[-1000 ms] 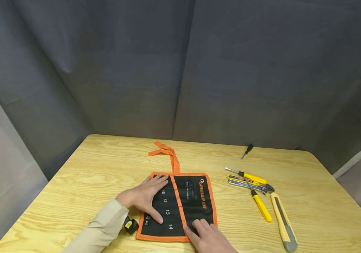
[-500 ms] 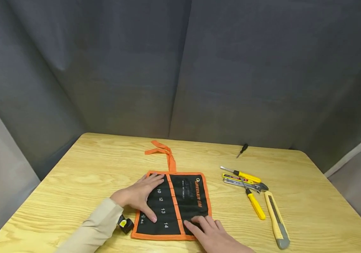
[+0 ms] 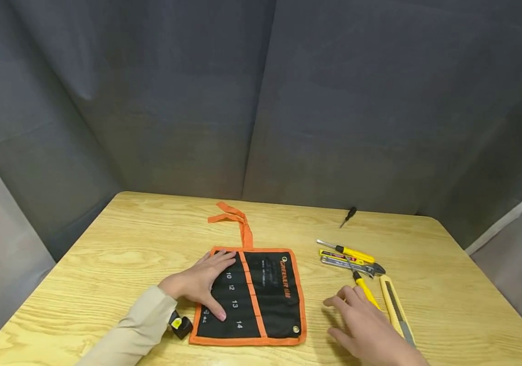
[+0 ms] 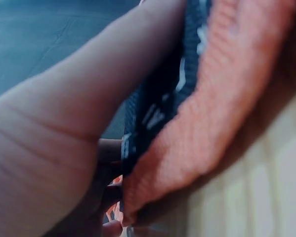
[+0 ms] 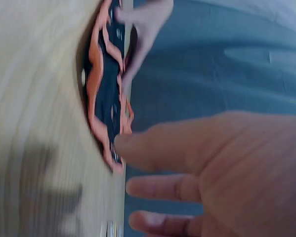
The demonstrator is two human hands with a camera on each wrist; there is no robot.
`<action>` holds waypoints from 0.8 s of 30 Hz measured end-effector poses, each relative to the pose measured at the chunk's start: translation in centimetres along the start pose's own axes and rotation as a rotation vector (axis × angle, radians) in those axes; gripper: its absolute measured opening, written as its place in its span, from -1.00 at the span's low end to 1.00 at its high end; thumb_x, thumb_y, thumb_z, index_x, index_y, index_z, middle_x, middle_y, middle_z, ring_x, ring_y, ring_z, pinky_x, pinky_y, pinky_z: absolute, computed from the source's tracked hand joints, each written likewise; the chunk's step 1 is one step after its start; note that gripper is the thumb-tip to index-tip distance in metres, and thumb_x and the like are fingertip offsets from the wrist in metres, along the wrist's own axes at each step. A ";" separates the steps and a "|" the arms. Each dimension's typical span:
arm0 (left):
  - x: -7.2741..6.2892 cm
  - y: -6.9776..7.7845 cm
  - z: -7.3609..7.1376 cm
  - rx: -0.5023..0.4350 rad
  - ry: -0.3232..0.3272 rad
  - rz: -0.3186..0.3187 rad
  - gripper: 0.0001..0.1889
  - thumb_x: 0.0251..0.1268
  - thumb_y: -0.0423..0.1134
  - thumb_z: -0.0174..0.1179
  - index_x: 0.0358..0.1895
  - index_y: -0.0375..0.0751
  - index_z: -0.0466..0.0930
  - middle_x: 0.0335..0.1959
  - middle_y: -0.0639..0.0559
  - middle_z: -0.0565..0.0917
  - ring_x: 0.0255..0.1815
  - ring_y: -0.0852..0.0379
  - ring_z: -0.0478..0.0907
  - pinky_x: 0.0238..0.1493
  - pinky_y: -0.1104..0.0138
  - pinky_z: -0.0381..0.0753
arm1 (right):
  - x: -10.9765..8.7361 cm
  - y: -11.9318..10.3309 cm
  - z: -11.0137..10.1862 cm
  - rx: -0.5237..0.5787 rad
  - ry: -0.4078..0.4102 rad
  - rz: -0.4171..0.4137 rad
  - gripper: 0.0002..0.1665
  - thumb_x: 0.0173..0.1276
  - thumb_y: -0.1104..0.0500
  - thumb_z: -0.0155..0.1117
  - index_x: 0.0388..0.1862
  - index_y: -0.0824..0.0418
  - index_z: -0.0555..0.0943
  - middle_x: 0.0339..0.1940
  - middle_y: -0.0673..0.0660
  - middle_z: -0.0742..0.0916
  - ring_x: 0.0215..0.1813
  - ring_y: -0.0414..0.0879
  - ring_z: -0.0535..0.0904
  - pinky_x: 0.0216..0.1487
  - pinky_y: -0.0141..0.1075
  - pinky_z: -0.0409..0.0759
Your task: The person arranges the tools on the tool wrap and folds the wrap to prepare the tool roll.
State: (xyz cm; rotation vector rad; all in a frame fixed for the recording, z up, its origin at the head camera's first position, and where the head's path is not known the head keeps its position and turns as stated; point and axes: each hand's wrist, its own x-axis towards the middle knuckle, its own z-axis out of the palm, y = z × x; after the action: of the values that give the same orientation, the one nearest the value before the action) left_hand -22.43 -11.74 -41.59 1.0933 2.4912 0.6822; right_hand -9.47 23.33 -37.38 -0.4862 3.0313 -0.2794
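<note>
A black fabric tool pouch [image 3: 270, 305] with orange edging and printed numbers lies flat on the table. My left hand [image 3: 201, 282] rests on its left part, fingers spread; the left wrist view shows the pouch's orange edge [image 4: 187, 143] close beside the palm. To the right of the pouch, my right hand [image 3: 366, 325] is raised over the table with nothing in it, fingers apart and slightly bent. Beyond it lie a yellow-handled screwdriver [image 3: 367, 291], partly hidden by the hand, and a yellow utility knife [image 3: 394, 305].
Further back are another yellow-handled screwdriver [image 3: 354, 253], a yellow packet [image 3: 334, 255], an adjustable wrench [image 3: 348, 264] and a small black screwdriver [image 3: 349, 216]. An orange tie strap [image 3: 242, 226] extends behind the pouch. Near my left wrist sits a small black object [image 3: 180, 325] with a yellow mark.
My right hand has lifted off the pouch's lower right corner and moved right, towards the tools. My left hand stays on the pouch. The head view has shifted slightly.
</note>
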 end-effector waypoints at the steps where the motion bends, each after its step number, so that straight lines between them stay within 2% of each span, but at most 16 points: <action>1: 0.0 0.0 0.0 0.003 0.002 -0.004 0.25 -0.24 0.16 0.55 0.50 -0.35 0.03 0.56 -0.21 -0.04 0.57 -0.24 -0.20 0.48 -0.19 -0.26 | -0.1 0.5 0.0 -0.011 0.026 0.032 -0.51 0.07 0.02 0.52 0.00 0.05 0.62 -0.21 -0.09 0.48 -0.18 -0.16 0.28 -0.31 -0.33 0.40; 5: -0.2 -0.1 -0.3 0.012 0.007 -0.021 0.25 -0.25 0.16 0.56 0.50 -0.34 0.04 0.56 -0.20 -0.03 0.57 -0.23 -0.19 0.49 -0.19 -0.26 | -0.6 2.8 -0.1 -0.005 0.053 0.165 -0.45 0.02 0.04 0.56 -0.01 0.13 0.60 -0.25 0.01 0.48 -0.21 -0.08 0.27 -0.38 -0.32 0.33; 10: -0.2 0.1 -0.6 0.017 0.018 -0.010 0.25 -0.25 0.16 0.56 0.49 -0.38 0.04 0.56 -0.23 -0.02 0.57 -0.25 -0.18 0.48 -0.20 -0.24 | -1.2 5.4 -0.2 0.042 0.077 0.324 -0.47 0.08 0.05 0.51 -0.02 0.25 0.58 -0.19 0.14 0.56 -0.20 0.02 0.32 -0.35 -0.21 0.42; 16: -0.4 0.0 -0.7 0.020 0.040 -0.011 0.23 -0.25 0.12 0.57 0.48 -0.38 0.05 0.55 -0.24 -0.01 0.57 -0.25 -0.16 0.48 -0.20 -0.23 | -2.4 7.6 0.1 0.051 0.135 0.385 -0.51 0.13 0.05 0.47 -0.07 0.33 0.61 -0.23 0.22 0.61 -0.19 0.11 0.41 -0.30 -0.08 0.49; 21: -0.3 0.1 -0.2 0.005 0.041 -0.013 0.22 -0.23 0.12 0.56 0.48 -0.39 0.05 0.55 -0.25 -0.01 0.56 -0.26 -0.16 0.47 -0.22 -0.23 | -3.4 9.3 0.1 0.068 0.127 0.456 -0.47 0.17 0.00 0.42 -0.06 0.38 0.59 -0.15 0.43 0.56 -0.11 0.31 0.38 -0.26 0.02 0.46; 24: -0.2 0.0 0.2 -0.006 0.039 -0.018 0.22 -0.22 0.14 0.55 0.49 -0.35 0.05 0.56 -0.21 -0.01 0.57 -0.24 -0.17 0.48 -0.21 -0.24 | -3.9 10.2 0.4 0.080 0.114 0.498 -0.42 0.18 -0.04 0.40 -0.04 0.41 0.58 -0.12 0.47 0.56 -0.08 0.33 0.38 -0.18 0.07 0.43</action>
State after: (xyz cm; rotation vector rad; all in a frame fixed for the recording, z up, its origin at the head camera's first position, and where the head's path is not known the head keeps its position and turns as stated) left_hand -22.22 -11.78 -41.69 1.0646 2.5263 0.7122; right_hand -8.85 34.07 -39.60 0.3001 3.0976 -0.4021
